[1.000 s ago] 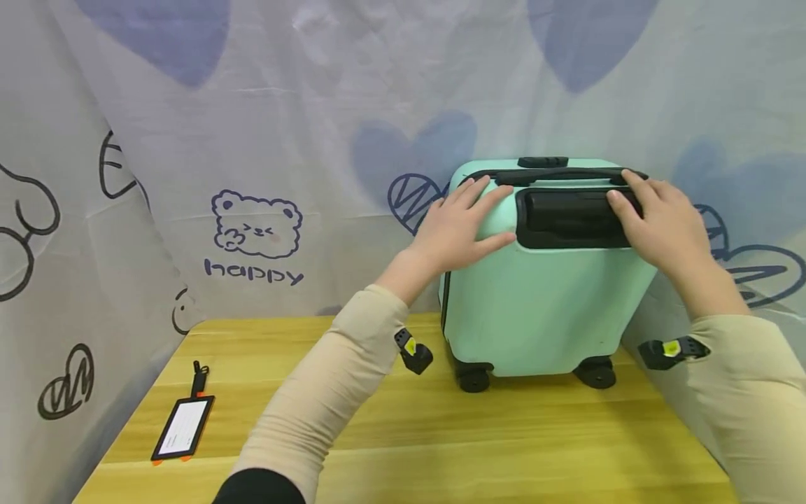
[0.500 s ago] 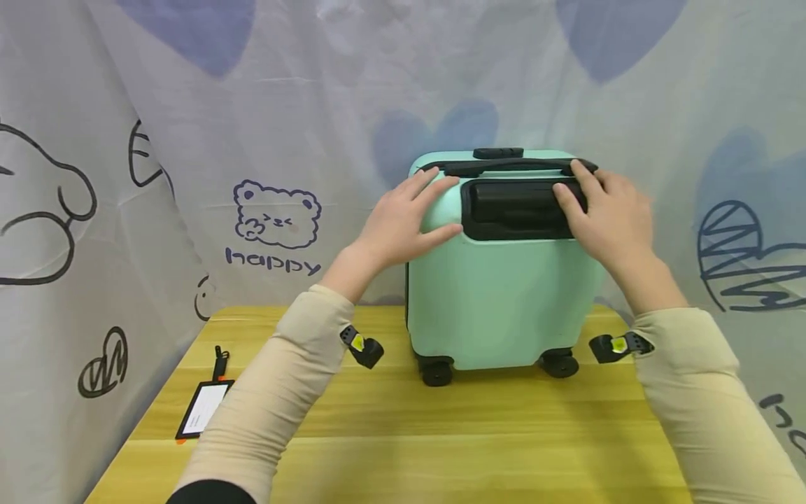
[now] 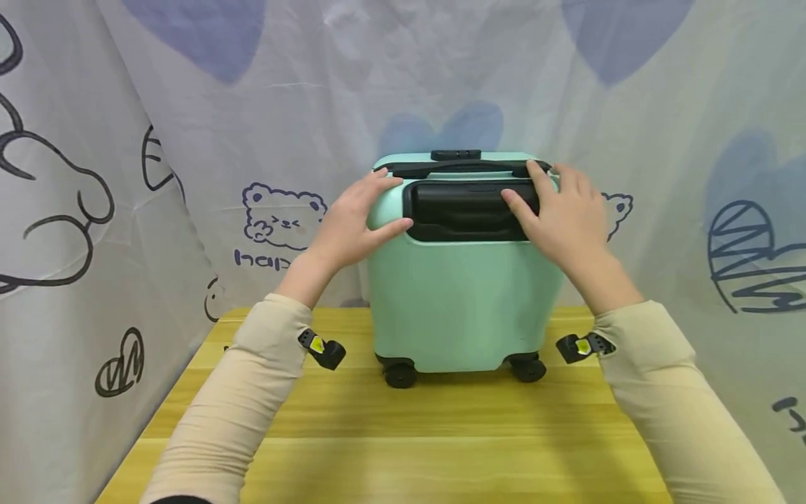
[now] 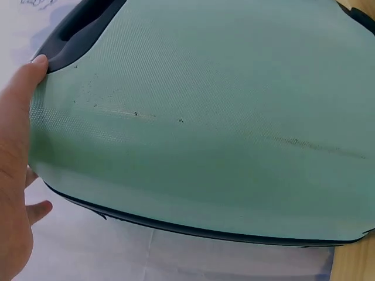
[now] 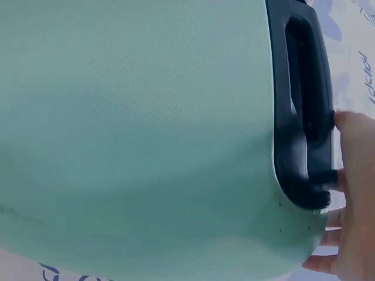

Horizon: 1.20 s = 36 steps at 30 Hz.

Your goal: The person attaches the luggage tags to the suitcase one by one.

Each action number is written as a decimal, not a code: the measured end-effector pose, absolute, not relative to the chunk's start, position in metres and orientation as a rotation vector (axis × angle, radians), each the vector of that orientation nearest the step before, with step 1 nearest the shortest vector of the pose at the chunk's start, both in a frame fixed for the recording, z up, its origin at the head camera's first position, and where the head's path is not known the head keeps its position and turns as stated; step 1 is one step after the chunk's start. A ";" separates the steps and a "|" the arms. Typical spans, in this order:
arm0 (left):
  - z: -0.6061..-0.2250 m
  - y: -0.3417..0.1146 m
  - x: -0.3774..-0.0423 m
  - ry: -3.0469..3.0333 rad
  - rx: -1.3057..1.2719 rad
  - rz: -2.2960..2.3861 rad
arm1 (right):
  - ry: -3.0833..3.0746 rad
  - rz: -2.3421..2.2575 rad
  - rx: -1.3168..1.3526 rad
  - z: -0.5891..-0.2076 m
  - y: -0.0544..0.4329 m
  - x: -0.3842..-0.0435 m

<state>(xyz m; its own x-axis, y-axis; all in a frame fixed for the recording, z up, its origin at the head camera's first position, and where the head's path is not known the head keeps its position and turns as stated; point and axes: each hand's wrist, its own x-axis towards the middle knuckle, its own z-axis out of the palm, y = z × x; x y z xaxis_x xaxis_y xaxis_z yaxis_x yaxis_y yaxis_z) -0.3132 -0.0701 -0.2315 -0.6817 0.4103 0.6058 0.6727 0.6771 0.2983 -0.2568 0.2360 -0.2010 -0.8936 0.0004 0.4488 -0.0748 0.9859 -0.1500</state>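
A mint-green suitcase (image 3: 466, 301) stands upright on its wheels (image 3: 401, 376), its black front panel (image 3: 469, 210) facing me. My left hand (image 3: 343, 227) lies against its upper left corner, fingers spread and thumb beside the panel. At the upper right corner my right hand (image 3: 569, 217) rests its extended fingers, thumb on the panel and forefinger near the end of the black top handle (image 3: 466, 166). In the left wrist view, scuff marks (image 4: 136, 113) show on the green shell. The right wrist view has the fingers along the shell's edge, by the dark handle recess (image 5: 304, 76).
The wooden tabletop (image 3: 441, 434) extends in front of the suitcase. A pale cloth (image 3: 441, 63) with hearts and bear drawings hangs close behind and at both sides. My left sleeve (image 3: 233, 399) covers most of the luggage tag; its dark tip (image 3: 227, 348) peeks out.
The suitcase has shifted left along the table, both hands travelling with it. The view has also turned slightly left. The luggage tag, visible earlier, is now mostly behind my left arm.
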 end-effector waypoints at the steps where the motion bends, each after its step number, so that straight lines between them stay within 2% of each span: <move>1: -0.232 -0.073 -0.314 -2.387 -0.836 -0.723 | -2.674 0.236 0.068 -0.199 0.236 -0.258; 13: -0.242 -0.116 -0.319 -2.322 -0.803 -0.909 | -2.843 0.338 0.409 -0.184 0.227 -0.282; 24: -0.251 -0.141 -0.314 -2.309 -0.769 -0.985 | -2.849 0.419 0.425 -0.189 0.199 -0.286; 31: -0.246 -0.135 -0.300 -2.391 -0.695 -0.731 | -2.838 0.423 0.423 -0.185 0.204 -0.287; 36: -0.256 -0.143 -0.280 -2.432 -0.628 -0.594 | -2.811 0.416 0.434 -0.188 0.201 -0.289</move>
<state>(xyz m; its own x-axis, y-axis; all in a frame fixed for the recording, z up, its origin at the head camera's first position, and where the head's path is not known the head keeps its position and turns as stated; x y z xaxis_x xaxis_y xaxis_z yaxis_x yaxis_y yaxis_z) -0.2797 -0.1433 -0.2563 -0.7375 0.3014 0.6043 0.5461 0.7927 0.2711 -0.2892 0.2006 -0.1877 -0.9198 -0.2516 0.3012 -0.3281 0.9141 -0.2383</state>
